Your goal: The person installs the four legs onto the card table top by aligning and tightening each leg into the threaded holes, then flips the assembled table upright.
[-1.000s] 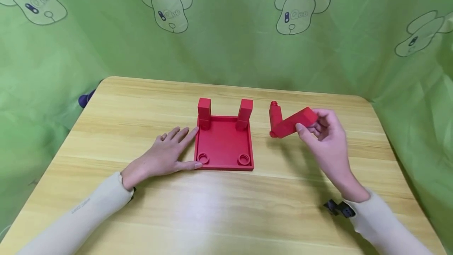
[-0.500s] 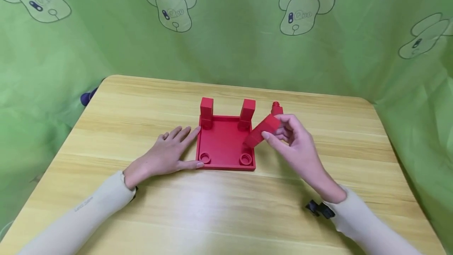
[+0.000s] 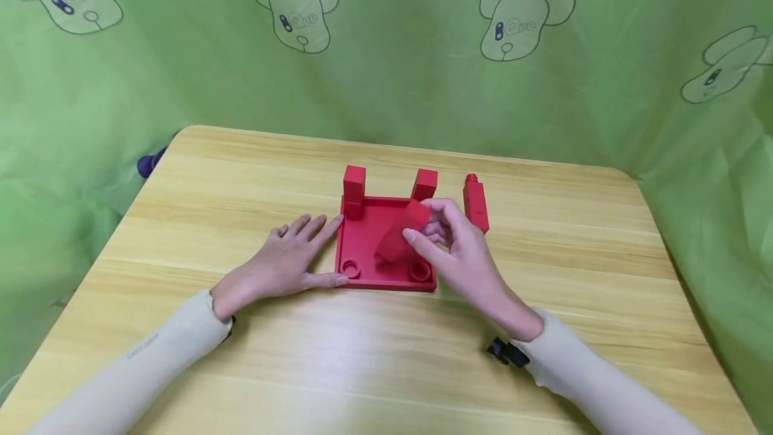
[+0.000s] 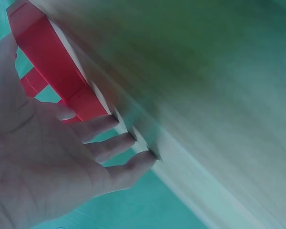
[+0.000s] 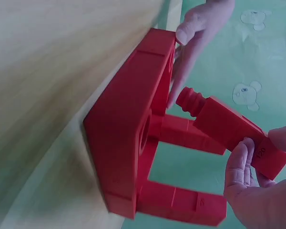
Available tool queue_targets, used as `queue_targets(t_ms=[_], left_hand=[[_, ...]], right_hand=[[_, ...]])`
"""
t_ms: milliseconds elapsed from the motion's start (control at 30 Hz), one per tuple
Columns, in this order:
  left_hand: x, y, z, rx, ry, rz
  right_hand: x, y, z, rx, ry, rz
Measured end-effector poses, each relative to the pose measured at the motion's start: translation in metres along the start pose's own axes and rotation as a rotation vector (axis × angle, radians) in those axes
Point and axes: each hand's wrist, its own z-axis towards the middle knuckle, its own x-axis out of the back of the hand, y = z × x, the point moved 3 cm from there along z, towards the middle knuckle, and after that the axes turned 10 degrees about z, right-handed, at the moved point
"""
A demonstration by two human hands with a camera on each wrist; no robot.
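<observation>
A red square panel with a raised rim (image 3: 365, 237) lies on the table. Two red square legs, a left one (image 3: 354, 183) and a right one (image 3: 425, 183), stand at its back corners. Round threaded sockets show at the front left (image 3: 351, 268) and front right (image 3: 420, 270). My left hand (image 3: 280, 262) lies flat with spread fingers, index tip and thumb touching the panel's left side. My right hand (image 3: 461, 257) pinches a red leg (image 5: 229, 125) tilted above the panel. Its threaded end (image 5: 190, 101) points down to the left, apart from the sockets.
Another red leg (image 3: 475, 203) with a threaded tip lies right of the panel. The wooden table (image 3: 338, 361) spreads around it. A green printed curtain (image 3: 398, 86) hangs behind the table and along both sides.
My right hand has carried the leg leftward from beside the loose leg to above the panel. My left hand has stayed at the panel's left edge.
</observation>
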Motion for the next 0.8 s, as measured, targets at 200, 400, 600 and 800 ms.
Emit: queue_targets(t_ms=[200,400,600,800], left_hand=[[0.0,0.0,0.0,0.003,-0.002,0.0],[0.0,0.0,0.001,0.007,-0.006,-0.002],[0.0,0.001,0.001,0.01,-0.014,0.001],[-0.002,-0.001,0.002,0.014,-0.007,-0.01]], right_hand=[[-0.018,0.002,0.005,-0.023,-0.055,0.003],[-0.033,0.005,0.008,-0.007,-0.08,0.025],[-0.041,0.008,0.01,0.003,-0.091,0.017],[-0.048,0.01,0.012,0.02,-0.132,0.03]])
